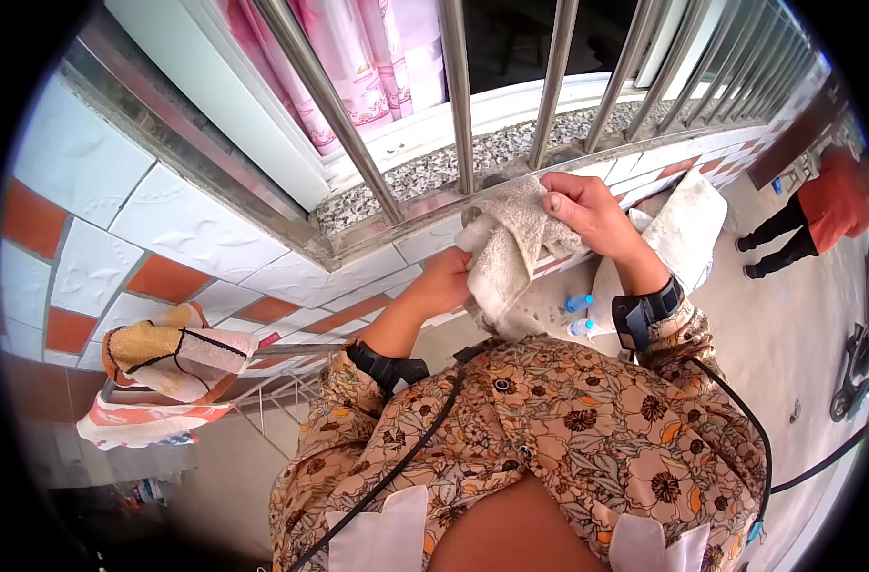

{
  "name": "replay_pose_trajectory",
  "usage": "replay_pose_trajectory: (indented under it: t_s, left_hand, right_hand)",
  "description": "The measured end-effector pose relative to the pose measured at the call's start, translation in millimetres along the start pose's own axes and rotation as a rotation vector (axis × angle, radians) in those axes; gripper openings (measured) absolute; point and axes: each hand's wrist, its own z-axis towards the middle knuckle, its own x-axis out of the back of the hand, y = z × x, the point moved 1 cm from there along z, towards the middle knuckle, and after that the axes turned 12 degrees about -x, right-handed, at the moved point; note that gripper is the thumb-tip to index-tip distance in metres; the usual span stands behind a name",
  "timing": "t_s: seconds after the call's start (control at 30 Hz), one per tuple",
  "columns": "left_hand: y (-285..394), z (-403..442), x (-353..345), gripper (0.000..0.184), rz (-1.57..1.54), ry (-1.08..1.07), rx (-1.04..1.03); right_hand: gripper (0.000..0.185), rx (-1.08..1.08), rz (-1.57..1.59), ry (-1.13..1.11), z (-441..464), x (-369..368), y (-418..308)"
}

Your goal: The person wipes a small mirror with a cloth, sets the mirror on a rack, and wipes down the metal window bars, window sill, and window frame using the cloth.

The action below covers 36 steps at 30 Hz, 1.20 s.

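A worn greyish-white cloth (509, 250) is bunched between my two hands, just below the window's metal bars. My left hand (444, 278) grips its left side, low and near my body. With thumb and fingers pressed together, my right hand (587, 212) holds its upper right part close to the sill's edge. The lower end of the cloth hangs down towards my patterned shirt. Behind the bars (458, 105) runs a speckled stone sill (425, 173).
Cloths (182, 353) hang on a rack at the left. Tiled wall (191, 224) runs below the window. Two blue-capped bottles (579, 303) and a pale sheet (687, 224) are lower right. A person in a red top (835, 205) stands at the far right.
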Motion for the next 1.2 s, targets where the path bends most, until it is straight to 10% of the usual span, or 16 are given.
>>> replay_pose_trajectory:
  t_s: [0.1,0.2,0.33,0.43,0.57,0.7,0.87,1.2]
  left_hand:
    - [18,24,1,0.026,0.344,0.081,-0.201]
    - [47,38,-4,0.024,0.638,0.242,-0.331]
    - [79,34,8,0.020,-0.144,1.009,-0.289]
    - [95,41,1,0.026,0.007,1.356,-0.610]
    - [72,87,36,0.026,0.390,1.481,-0.493]
    - [24,93,93,0.032,0.522,1.320,-0.478]
    - [-14,69,122,0.036,1.716,0.663,0.785]
    - [-8,92,142,0.057,1.317,0.364,0.710]
  right_hand:
    - [0.065,-0.176,0.347,-0.012,-4,44,36]
    - [0.053,-0.159,0.014,-0.402,8,75,79]
    - [0.036,-0.037,-0.112,-0.245,18,87,90]
    - [0.026,-0.078,0.005,-0.418,36,82,119]
    - [0.026,0.205,-0.128,-0.455,42,68,110]
    - [0.022,0.223,-0.162,-0.469,38,56,107]
    - [0.020,0.224,-0.266,-0.437,28,58,146]
    - [0.021,0.160,-0.244,-0.485,29,49,182]
